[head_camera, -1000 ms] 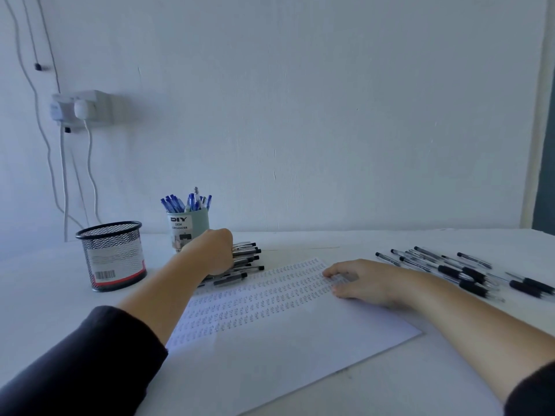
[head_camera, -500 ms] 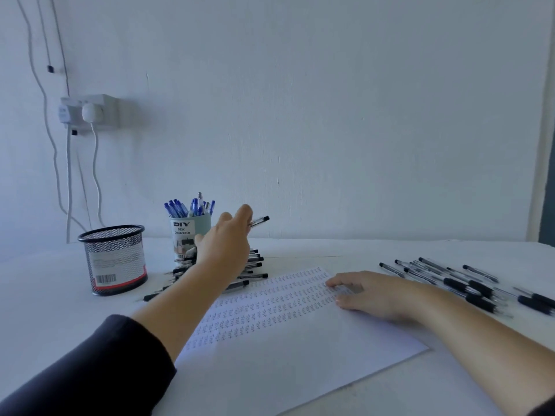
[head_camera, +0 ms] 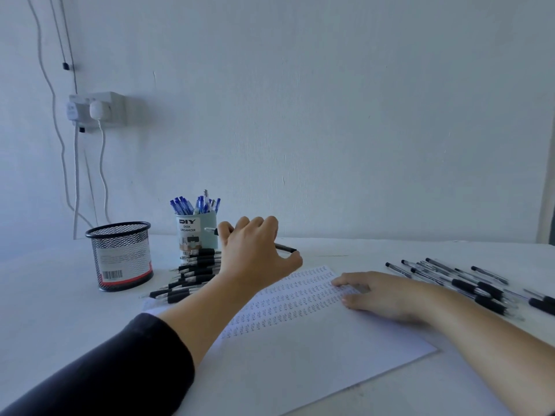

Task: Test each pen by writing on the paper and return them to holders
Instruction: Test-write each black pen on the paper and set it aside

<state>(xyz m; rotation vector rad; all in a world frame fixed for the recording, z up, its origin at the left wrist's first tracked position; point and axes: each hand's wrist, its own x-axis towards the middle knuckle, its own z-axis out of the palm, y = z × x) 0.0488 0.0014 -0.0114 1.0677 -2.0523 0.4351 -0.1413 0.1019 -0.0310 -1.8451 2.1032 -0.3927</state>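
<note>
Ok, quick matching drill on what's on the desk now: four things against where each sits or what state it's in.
Things:
1. black mesh holder
2. light blue holder
3. left hand
4. right hand

Places or states:
A. rests flat on the paper
B. filled with blue pens
C. far left on the desk, no pens showing above its rim
D. holds a black pen

Pairs: 1-C, 2-B, 3-D, 4-A

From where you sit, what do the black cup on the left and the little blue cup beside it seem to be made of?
The black cup looks like metal wire mesh with a matt black finish: its wall is a fine see-through grid between solid rims, and a paper label is stuck to it. The blue cup is opaque, smooth and printed with lettering; probably plastic or coated cardboard, I cannot tell which.
</note>
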